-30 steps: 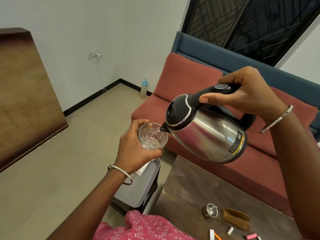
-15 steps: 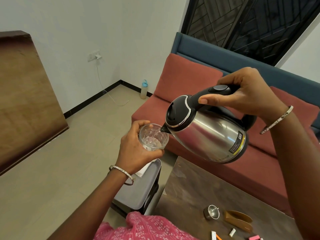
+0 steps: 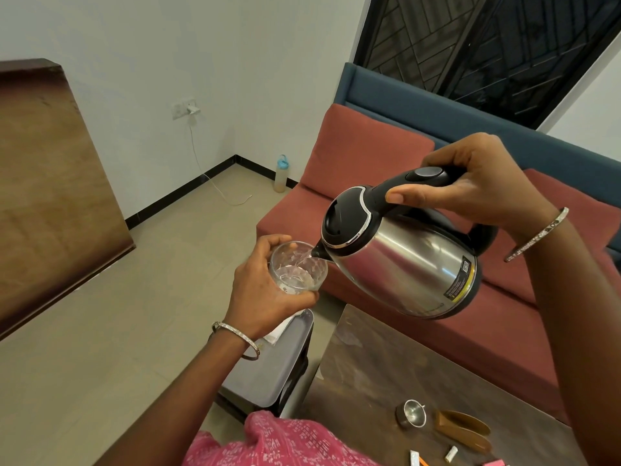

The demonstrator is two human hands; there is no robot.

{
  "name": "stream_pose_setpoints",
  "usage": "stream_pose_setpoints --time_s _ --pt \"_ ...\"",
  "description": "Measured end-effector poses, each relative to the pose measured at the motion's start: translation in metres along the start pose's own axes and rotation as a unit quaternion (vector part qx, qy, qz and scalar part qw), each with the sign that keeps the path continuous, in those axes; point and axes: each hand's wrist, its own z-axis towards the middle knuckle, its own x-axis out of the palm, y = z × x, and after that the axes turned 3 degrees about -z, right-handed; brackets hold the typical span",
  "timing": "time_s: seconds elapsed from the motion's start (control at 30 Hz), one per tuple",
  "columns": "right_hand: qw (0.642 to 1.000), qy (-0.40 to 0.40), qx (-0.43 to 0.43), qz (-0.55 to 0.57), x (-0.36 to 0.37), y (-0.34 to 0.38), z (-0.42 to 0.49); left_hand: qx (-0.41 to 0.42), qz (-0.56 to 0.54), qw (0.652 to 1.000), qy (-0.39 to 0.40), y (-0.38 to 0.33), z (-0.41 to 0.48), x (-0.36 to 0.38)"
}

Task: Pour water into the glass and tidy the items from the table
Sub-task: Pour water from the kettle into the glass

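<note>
My left hand point(image 3: 262, 290) grips a clear glass point(image 3: 298, 268) in the air, left of the table. A steel electric kettle point(image 3: 403, 260) with a black lid and handle is tilted toward it, its spout over the glass rim. Water runs from the spout into the glass, which holds a little water. My right hand point(image 3: 477, 190) grips the kettle's black handle from above, thumb along its side. On the brown table point(image 3: 369, 371) below lie a small steel funnel point(image 3: 411, 413), a brown wooden holder point(image 3: 465, 430) and several small items near the bottom edge.
A grey tray-like bin point(image 3: 268, 371) with white paper stands on the floor left of the table. A red and blue sofa point(image 3: 353, 156) runs behind. A plastic bottle point(image 3: 280, 174) stands by the wall, a white cable trails on the floor, and a wooden panel point(image 3: 50, 196) is at left.
The glass and kettle have sunk slightly in view and stayed together. Pouring continues and the water in the glass has risen a little.
</note>
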Motion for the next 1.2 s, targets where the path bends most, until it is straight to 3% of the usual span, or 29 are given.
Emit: stream_pose_setpoints --time_s 1.2 --pt "1.000 0.015 -0.018 0.000 0.002 0.018 0.000 -0.020 -0.005 1.000 -0.012 -0.003 -0.014 -0.009"
